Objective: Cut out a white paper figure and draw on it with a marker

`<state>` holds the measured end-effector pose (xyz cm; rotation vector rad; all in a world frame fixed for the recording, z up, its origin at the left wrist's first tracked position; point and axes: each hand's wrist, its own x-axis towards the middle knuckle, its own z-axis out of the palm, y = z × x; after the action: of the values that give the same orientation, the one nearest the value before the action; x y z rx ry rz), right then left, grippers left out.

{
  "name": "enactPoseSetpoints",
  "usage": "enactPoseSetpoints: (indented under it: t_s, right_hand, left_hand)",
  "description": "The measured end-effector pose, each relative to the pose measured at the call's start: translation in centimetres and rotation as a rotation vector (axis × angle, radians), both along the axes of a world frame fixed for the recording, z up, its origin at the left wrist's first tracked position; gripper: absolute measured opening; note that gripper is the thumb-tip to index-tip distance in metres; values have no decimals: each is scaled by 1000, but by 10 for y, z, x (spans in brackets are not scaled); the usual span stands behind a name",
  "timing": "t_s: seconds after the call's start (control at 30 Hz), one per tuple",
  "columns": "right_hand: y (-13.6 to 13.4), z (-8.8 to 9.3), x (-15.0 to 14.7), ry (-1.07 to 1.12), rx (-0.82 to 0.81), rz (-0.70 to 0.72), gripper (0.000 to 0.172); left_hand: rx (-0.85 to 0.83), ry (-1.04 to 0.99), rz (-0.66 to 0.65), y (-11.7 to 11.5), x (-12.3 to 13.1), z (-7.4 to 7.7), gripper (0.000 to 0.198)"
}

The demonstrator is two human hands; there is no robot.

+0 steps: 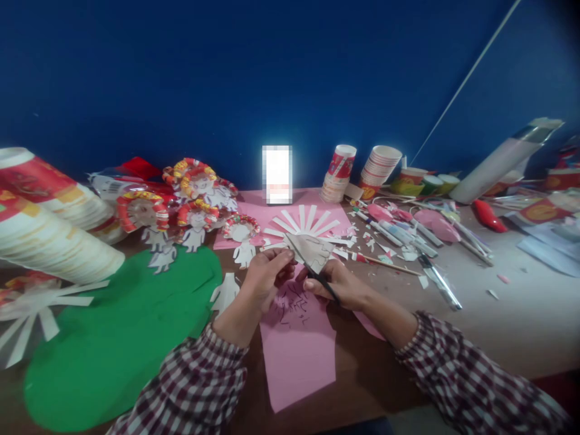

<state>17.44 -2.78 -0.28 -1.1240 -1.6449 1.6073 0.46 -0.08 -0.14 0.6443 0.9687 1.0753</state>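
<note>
nearest, a pink sheet [296,350] was seen lying flat on the brown table [362,374], with a green sheet [113,344] beside it on the left. just beyond the pink sheet's near end, the left hand [265,281] was closed in a pinch, thumb and fingertips gripped on the left edge of a pale paper piece [312,249]. the right hand [342,287] was curled shut around black scissors [322,283], whose blades were pointed up and away into the piece's lower edge. the piece was held in the air between both hands, its long axis judged to run left to right, slightly tilted. it was judged light, thin and floppy, easily creased or torn, and best pinched close to the cut line. farther off, a cup cut into splayed strips [306,220] and stacks of paper cups [380,163] were set near the blue wall [226,72].
</note>
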Motion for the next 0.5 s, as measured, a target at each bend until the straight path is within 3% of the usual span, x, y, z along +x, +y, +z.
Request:
enactPoseSetpoints:
  t_s: [0.23,0.5]
  right_hand:
    - [0,1,1,-3,39,1,44]
    - [1,-1,0,-30,53,-14,46]
  left_hand:
    - [-2,6,-14,0,-1,1,32]
    - [13,5,-22,2,-3,-8,33]
